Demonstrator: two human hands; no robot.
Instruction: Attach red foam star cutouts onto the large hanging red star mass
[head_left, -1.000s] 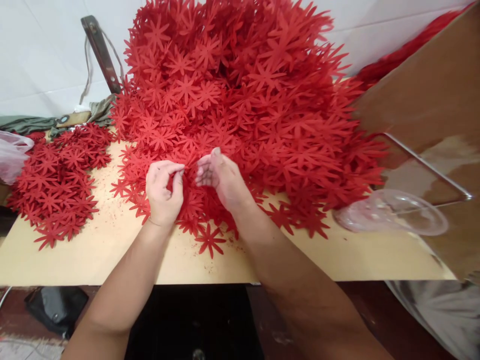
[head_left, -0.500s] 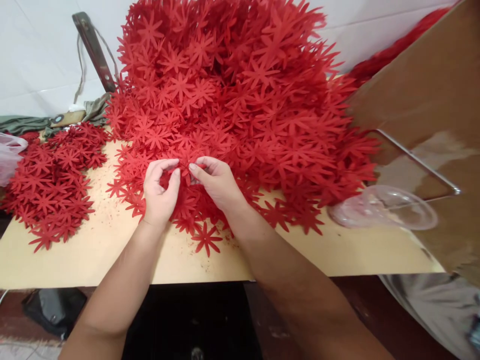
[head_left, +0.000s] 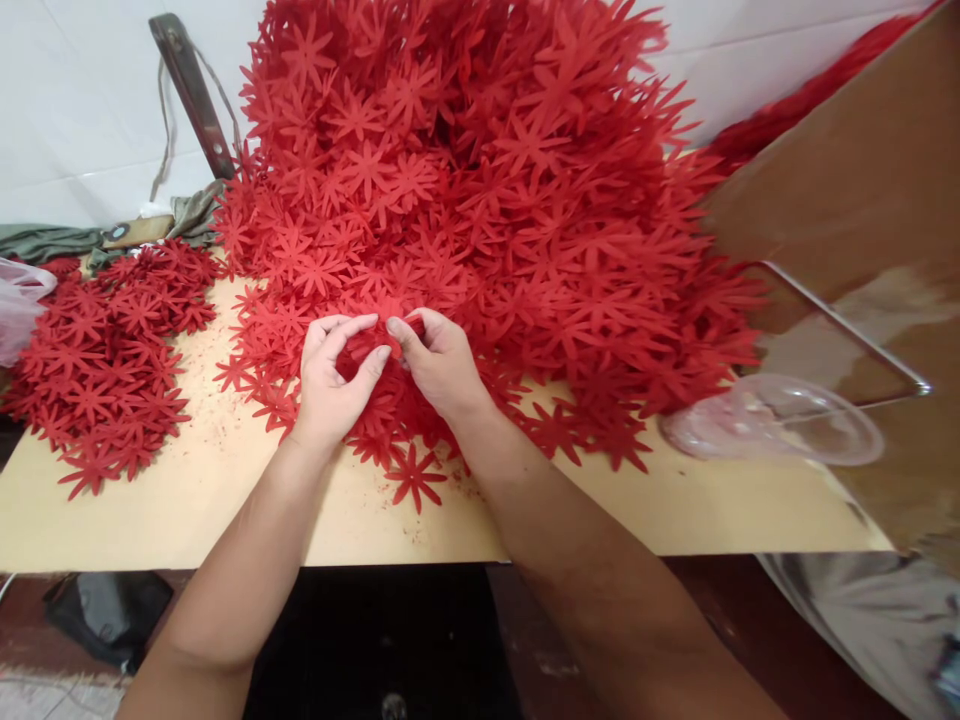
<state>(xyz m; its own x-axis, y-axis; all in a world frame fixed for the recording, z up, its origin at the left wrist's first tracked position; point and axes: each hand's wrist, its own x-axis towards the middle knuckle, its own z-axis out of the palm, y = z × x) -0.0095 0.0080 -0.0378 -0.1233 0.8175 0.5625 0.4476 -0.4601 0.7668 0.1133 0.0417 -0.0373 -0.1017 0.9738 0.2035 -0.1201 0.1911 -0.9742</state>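
Between my two hands is a red flower-shaped cutout [head_left: 391, 342] with narrow petals, partly covered by the fingers. My right hand [head_left: 439, 360] pinches it between thumb and forefinger. From the other side, my left hand [head_left: 334, 375] curves its thumb and forefinger round the petals, their tips close to the right thumb. Both hands are just in front of a large heap of similar red cutouts [head_left: 465, 220]. One loose red flower [head_left: 415, 478] lies flat on the table below the hands.
A smaller pile of red cutouts [head_left: 112, 370] lies at the left of the pale tabletop [head_left: 172, 510]. On the right are a clear plastic container [head_left: 772, 420] and a leaning brown cardboard panel [head_left: 840, 220]. A dark upright bar [head_left: 193, 95] stands at the back left.
My left hand has moved a little to the right, nearer my right hand. The cutout between the fingers now looks more bunched. The view has shifted slightly.
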